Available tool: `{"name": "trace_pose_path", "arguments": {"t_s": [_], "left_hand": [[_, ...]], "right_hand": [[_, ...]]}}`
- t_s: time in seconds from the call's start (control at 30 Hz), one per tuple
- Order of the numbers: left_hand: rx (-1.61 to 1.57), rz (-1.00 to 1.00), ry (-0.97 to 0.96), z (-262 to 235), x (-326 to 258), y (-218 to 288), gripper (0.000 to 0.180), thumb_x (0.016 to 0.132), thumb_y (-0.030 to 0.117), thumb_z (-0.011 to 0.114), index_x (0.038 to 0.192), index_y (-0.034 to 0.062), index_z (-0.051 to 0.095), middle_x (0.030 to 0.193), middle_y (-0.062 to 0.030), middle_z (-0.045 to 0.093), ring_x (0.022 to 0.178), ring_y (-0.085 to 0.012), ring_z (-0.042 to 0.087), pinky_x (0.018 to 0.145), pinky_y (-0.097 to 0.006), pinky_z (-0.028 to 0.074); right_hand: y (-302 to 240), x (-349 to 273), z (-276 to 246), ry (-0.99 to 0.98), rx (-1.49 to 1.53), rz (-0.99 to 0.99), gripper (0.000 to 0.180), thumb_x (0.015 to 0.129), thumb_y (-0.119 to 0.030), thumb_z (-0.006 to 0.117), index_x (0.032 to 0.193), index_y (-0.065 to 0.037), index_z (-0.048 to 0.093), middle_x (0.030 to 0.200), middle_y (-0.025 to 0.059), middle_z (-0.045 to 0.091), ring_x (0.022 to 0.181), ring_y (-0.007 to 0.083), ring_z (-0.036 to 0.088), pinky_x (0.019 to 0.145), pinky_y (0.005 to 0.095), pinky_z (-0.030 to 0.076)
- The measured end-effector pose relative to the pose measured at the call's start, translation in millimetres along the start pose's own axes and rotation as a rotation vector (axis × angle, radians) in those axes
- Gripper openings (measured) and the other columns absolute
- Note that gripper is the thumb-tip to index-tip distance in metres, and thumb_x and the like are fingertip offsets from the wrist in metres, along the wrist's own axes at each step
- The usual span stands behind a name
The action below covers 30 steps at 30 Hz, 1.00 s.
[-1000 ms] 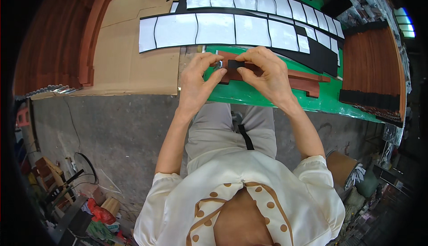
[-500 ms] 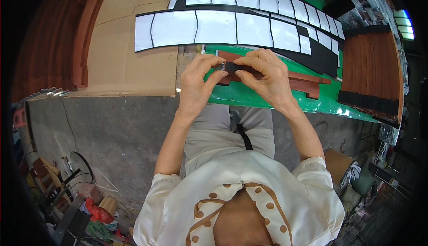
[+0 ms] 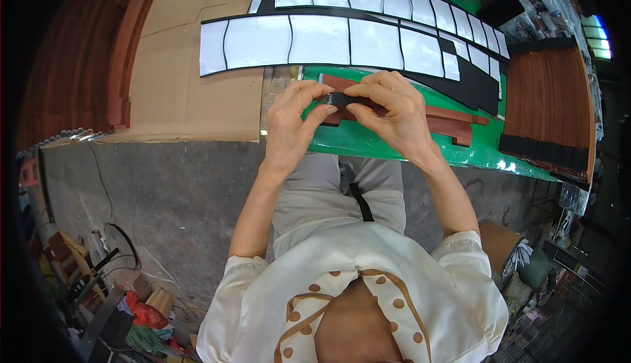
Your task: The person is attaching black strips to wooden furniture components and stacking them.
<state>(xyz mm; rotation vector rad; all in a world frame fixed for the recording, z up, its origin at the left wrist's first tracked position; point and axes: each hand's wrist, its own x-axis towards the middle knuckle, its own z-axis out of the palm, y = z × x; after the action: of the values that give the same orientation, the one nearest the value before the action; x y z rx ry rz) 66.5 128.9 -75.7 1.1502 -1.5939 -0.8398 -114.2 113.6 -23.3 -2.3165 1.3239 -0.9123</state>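
Over the near edge of the green work surface (image 3: 358, 145), both hands pinch one small black strip-like piece (image 3: 340, 100). My left hand (image 3: 289, 116) has thumb and forefinger closed on its left end, where a small pale patch shows. The fingers of my right hand (image 3: 396, 108) close on its other end, which they partly hide. Just beneath and beyond the hands lie reddish-brown flat strips (image 3: 453, 121), partly covered by my fingers; one has a notched end at the right.
Long black strips with white glossy panels (image 3: 319, 39) lie across the back. Brown cardboard (image 3: 190, 100) covers the table's left part. Stacked brown strips with black ends (image 3: 545, 100) stand at the right, and more brown pieces (image 3: 121, 67) at the far left.
Both hands keep nearly the same place and grip. The black piece looks slightly turned between the fingers; little else differs.
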Motion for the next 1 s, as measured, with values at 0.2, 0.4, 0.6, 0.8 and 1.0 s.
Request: {"name": "trace_pose_path", "arguments": {"t_s": [0.2,0.4,0.6,0.8,1.0], "left_hand": [[-0.002,-0.004,0.008,0.6,0.1,0.9,0.025,0.077,0.007,0.07,0.099,-0.0006,0.062,0.096,-0.0103,0.061,0.088,-0.0201,0.059,0.077,-0.03,0.047],[0.012,0.03,0.029,3.4,0.9,5.6,0.024,0.076,0.003,0.069,0.1,0.0011,0.063,0.095,-0.0106,0.06,0.084,-0.0223,0.059,0.074,-0.031,0.047],[0.387,0.451,0.084,9.3,0.7,-6.5,0.035,0.068,-0.002,0.066,0.101,0.0104,0.066,0.088,-0.008,0.058,0.077,-0.0239,0.057,0.066,-0.035,0.044],[0.434,0.461,0.115,12.3,-2.9,-9.0,0.039,0.067,-0.003,0.065,0.103,0.0116,0.066,0.091,-0.01,0.057,0.076,-0.0241,0.057,0.063,-0.036,0.044],[0.409,0.468,0.072,14.3,-1.7,-9.1,0.042,0.072,-0.007,0.063,0.11,0.0103,0.06,0.095,-0.0127,0.054,0.073,-0.0253,0.055,0.061,-0.036,0.045]], "right_hand": [[1.5,-0.7,0.5,-0.018,0.01,0.014,0.022,0.066,-0.01,0.074,0.087,-0.009,0.068,0.079,0.0033,0.06,0.075,0.021,0.057,0.064,0.0331,0.047],[5.9,-8.1,-4.6,0.016,0.117,0.081,0.028,0.067,-0.009,0.073,0.094,-0.009,0.067,0.092,0.0048,0.061,0.081,0.0216,0.059,0.068,0.0324,0.048],[6.0,-23.1,-2.6,0.088,-0.066,-0.131,0.029,0.067,-0.004,0.068,0.096,-0.009,0.067,0.098,0.0061,0.061,0.086,0.0235,0.059,0.069,0.0324,0.05],[4.6,-28.2,11.9,0.22,-0.121,-0.224,0.039,0.06,0.003,0.065,0.099,-0.006,0.065,0.098,0.0094,0.06,0.086,0.0274,0.059,0.068,0.0343,0.051],[5.3,-27.0,14.6,0.21,-0.066,-0.176,0.032,0.065,0.002,0.065,0.097,-0.004,0.062,0.104,0.0108,0.056,0.095,0.0285,0.055,0.083,0.0403,0.044]]}}
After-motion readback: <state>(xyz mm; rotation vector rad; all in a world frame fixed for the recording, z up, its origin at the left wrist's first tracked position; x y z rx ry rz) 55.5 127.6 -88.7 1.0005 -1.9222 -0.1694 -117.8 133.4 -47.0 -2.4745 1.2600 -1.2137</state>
